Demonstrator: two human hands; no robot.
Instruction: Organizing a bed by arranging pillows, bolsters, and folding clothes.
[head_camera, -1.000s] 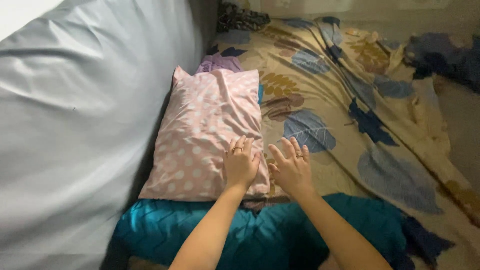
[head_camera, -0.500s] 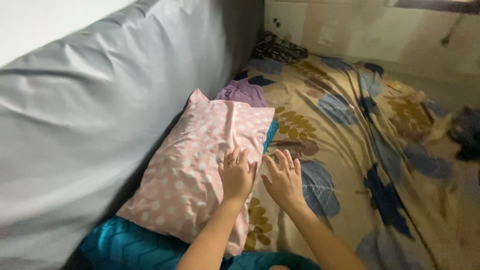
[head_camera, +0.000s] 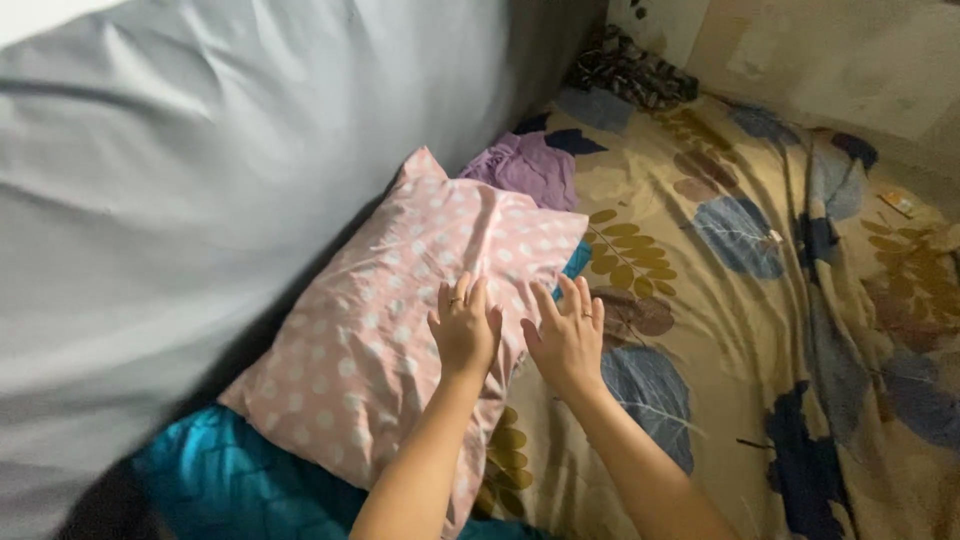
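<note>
A pink pillow with white dots (head_camera: 400, 310) lies on a tan bedspread with blue and brown leaves (head_camera: 740, 300), against a big grey cushion (head_camera: 200, 190). My left hand (head_camera: 463, 327) rests flat on the pillow's right side, fingers together, a ring on one finger. My right hand (head_camera: 566, 335) hovers open with fingers spread at the pillow's right edge, over the bedspread; it also wears a ring. Neither hand holds anything.
A purple cloth (head_camera: 525, 165) lies crumpled behind the pillow. A teal quilted cover (head_camera: 230, 480) shows under the pillow's near end. A dark patterned cloth (head_camera: 630, 70) sits in the far corner by a pale wall (head_camera: 850, 50).
The view has swung to the right and tilted. Both hands have slid forward along the pillow's right side, staying flat and close together.
</note>
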